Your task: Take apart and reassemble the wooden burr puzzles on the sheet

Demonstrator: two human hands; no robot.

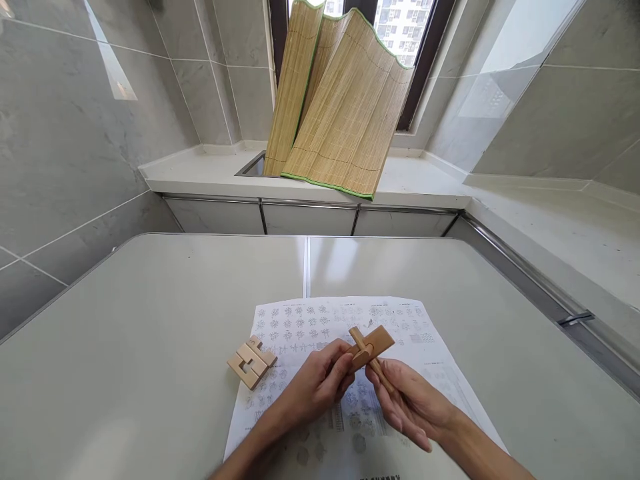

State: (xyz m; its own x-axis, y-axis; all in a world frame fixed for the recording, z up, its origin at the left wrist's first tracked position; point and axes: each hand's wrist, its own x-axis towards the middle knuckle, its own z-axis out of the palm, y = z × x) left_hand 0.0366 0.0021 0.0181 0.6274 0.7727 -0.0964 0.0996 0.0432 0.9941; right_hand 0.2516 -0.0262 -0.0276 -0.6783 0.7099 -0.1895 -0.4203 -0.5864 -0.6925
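Observation:
Over the printed paper, my left hand (327, 373) is closed on one end of a flat wooden puzzle piece (381, 340). A narrow wooden stick (357, 336) crosses this piece at an angle. The near end of the stick is pinched between the thumb and fingers of my right hand (413, 400), whose lower fingers stretch out. How the two pieces join at the crossing is partly hidden by my left fingers. To the left, an assembly of light wooden blocks (259, 369) with a gap in its middle rests on the paper's left edge, touched by neither hand.
The large paper (435, 367) with small printed diagrams covers the front middle of the pale table (140, 333). Beyond the table runs a white counter (200, 170), where a bamboo mat (350, 107) with green edging leans against the window. Grey tiled walls rise on both sides.

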